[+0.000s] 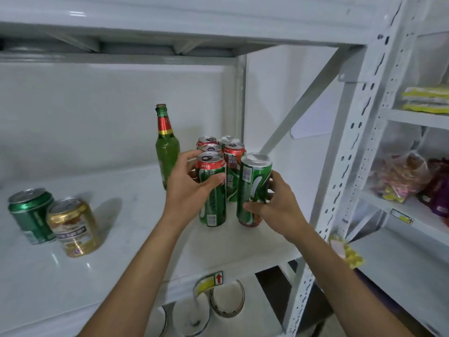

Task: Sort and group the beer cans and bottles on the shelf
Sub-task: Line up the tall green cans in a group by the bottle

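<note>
Several tall green beer cans with red tops stand grouped at the right end of the white shelf (121,215). My left hand (192,188) grips the front can (212,205) of that group. Just to its right, my right hand (274,205) holds another tall green can (252,183), turned upside down and slightly tilted. A green glass bottle (166,147) with a red and gold neck label stands upright behind my left hand. Far left, a short green can (30,215) and a short gold can (74,227) sit side by side.
A white perforated upright (352,147) and a diagonal brace border the shelf on the right. The neighbouring rack holds snack bags (398,178) and folded yellow cloths (425,98). Round containers (227,300) sit on the level below.
</note>
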`<action>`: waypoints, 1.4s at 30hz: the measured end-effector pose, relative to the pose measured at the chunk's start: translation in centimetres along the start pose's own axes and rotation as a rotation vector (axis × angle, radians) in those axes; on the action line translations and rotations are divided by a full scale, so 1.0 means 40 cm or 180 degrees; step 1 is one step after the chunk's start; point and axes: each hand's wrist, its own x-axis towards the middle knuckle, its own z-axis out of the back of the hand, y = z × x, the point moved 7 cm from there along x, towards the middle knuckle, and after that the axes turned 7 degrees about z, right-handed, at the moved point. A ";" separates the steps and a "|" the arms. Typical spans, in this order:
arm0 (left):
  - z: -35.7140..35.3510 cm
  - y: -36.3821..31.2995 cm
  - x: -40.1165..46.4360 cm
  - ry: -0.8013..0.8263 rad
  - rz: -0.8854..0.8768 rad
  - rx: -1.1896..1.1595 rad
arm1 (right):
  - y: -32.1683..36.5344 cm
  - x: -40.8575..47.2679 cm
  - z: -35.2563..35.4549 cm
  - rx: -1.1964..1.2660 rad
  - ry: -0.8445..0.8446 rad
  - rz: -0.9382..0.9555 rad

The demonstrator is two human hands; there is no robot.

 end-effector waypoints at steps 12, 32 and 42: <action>-0.052 0.029 -0.018 -0.0825 0.0141 0.0233 | -0.086 0.093 -0.038 0.0351 0.0372 0.0340; -0.093 0.044 -0.031 -0.1051 0.0094 0.0269 | -0.123 0.087 -0.102 0.0325 0.0023 0.0857; -0.064 0.043 -0.031 -0.0663 0.0190 0.0520 | -0.128 0.069 -0.081 0.0995 0.0197 0.0634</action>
